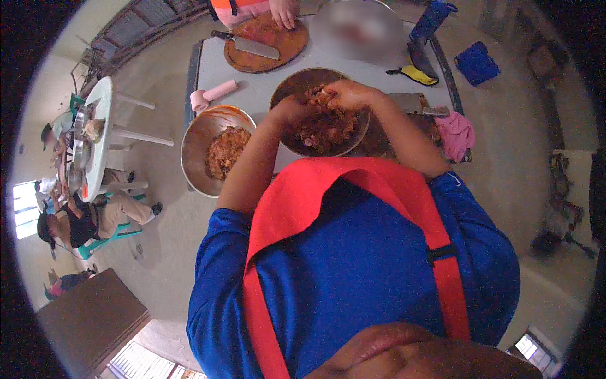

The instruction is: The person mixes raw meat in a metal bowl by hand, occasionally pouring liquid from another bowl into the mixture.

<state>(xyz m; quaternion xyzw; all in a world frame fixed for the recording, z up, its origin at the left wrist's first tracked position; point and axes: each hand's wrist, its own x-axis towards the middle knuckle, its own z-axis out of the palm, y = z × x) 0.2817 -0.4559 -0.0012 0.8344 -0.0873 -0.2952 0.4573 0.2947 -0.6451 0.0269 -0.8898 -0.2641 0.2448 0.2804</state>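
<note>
Both of my hands are inside a round metal bowl [285,83] that holds a dark reddish meat mixture [326,130]. My left hand [291,111] is at the bowl's left side, its fingers partly hidden in the mixture. Over the upper right of the bowl, my right hand [344,94] has reddish, coated pieces at its fingers. A second metal bowl [191,142], beside my left forearm, contains an orange-brown minced mixture [227,149]. Whether either hand grips a piece is not clear.
Across the table [265,90], another person's hand [284,14] touches a round wooden board [296,45] bearing a cleaver [255,47]. A pink handheld device [213,96] lies left. Rightward are a blade [435,111], a pink cloth [455,136] and a yellow-and-black item [419,75]. A blurred basin stands at the far side.
</note>
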